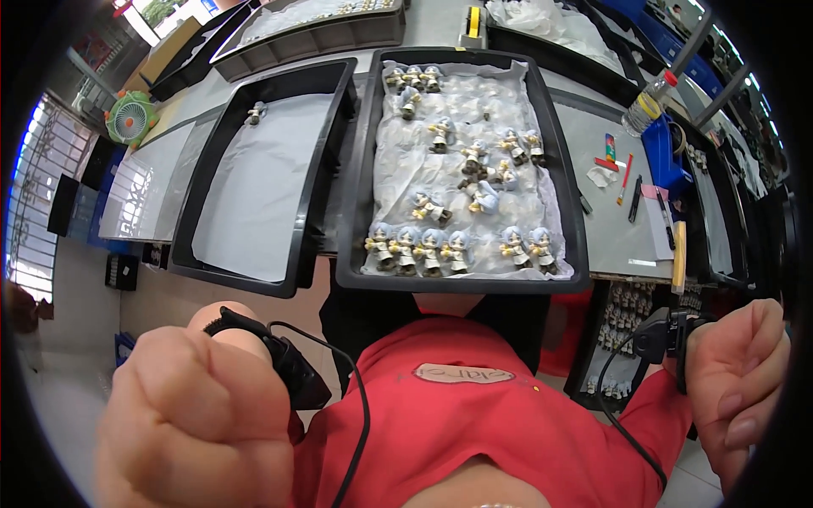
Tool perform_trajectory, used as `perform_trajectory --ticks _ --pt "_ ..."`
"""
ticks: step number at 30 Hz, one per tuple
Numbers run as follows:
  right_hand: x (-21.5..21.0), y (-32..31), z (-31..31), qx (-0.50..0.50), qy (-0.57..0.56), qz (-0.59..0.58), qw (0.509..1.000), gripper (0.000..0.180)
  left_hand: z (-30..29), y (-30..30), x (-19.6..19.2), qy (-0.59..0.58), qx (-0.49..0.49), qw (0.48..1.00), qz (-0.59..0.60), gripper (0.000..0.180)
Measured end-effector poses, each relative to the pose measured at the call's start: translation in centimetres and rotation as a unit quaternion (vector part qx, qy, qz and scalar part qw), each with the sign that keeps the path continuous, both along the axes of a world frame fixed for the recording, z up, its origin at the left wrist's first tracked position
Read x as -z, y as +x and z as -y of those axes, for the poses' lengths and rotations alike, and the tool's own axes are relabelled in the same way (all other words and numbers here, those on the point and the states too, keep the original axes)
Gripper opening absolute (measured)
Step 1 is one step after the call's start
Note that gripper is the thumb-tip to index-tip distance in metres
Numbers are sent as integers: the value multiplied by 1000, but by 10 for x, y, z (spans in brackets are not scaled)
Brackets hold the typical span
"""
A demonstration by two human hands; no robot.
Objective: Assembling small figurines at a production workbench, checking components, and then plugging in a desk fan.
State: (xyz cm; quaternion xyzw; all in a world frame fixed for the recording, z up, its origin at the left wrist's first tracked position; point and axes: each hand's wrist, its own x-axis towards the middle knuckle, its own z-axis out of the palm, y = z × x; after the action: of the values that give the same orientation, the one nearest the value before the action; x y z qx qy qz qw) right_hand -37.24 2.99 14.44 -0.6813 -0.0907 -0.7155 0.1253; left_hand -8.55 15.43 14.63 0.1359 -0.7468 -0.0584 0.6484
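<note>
My left hand (199,415) is clenched into a fist close to the camera at the lower left, holding nothing, with a black wrist device and cable on it. At the lower right my right hand (737,385) is also curled shut and holds nothing, a black strap on its wrist. Both hands are well short of the bench. Ahead stands a black tray (360,212) lined with clear plastic, carrying several small blue-haired figurines (419,248), some in a row at its near edge. To its left lies a black tray (190,254) lined with white paper, with one figurine (256,111) at its far end.
More black trays (313,38) stand at the back. A plastic bottle (648,103), pens, a blue tape holder (665,152) and paper scraps lie on the bench at right. A green fan (131,117) sits at far left. Figurines fill a shelf (622,317) under the bench.
</note>
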Motion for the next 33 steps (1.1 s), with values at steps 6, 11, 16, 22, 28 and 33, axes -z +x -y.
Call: perform_trajectory --ticks 6,11,16,22,28,33 --pt "-21 39 8 -107 34 -216 970 13 -4 20 7 -64 -102 991 -63 23" --pt "-25 62 24 -187 -5 -247 951 12 0 26 1 -45 -120 991 -29 24" --pt "-16 74 41 -107 32 -203 973 5 13 35 6 -60 -164 983 -57 25" --pt "-8 79 79 -87 53 -201 974 22 42 30 11 -7 -219 960 -172 18" --pt "21 158 151 -139 290 -184 929 24 81 76 49 298 -112 937 -144 25" --pt "70 197 212 -135 523 -402 740 21 127 96 86 543 9 788 -290 19"
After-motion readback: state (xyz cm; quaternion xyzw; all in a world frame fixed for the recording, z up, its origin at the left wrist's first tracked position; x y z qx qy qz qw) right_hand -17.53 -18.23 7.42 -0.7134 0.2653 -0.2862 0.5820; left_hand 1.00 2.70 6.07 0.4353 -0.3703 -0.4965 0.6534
